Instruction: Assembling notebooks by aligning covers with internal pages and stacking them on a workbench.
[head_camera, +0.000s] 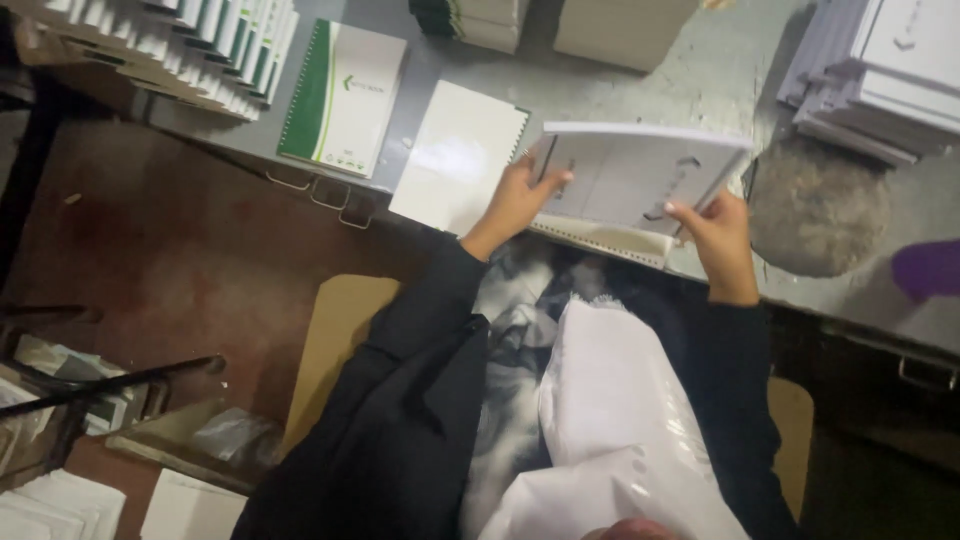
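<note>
Two bare hands, left hand (512, 200) and right hand (718, 232), are closed on a white spiral-bound paper notebook (640, 175), held tilted above the grey table edge (600, 90).

Head view: dim, uneven light, soft focus.
Glare whitens the blank notebook cover (458, 155); left of it the floor lies in deep shadow; right of it, motion blur softens the stacks; below it, clothing is underexposed.

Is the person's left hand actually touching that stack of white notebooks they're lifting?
Touching. The head view shows the left hand gripping the stack of white notebooks, its thumb lying across the top cover at the left edge.
</note>
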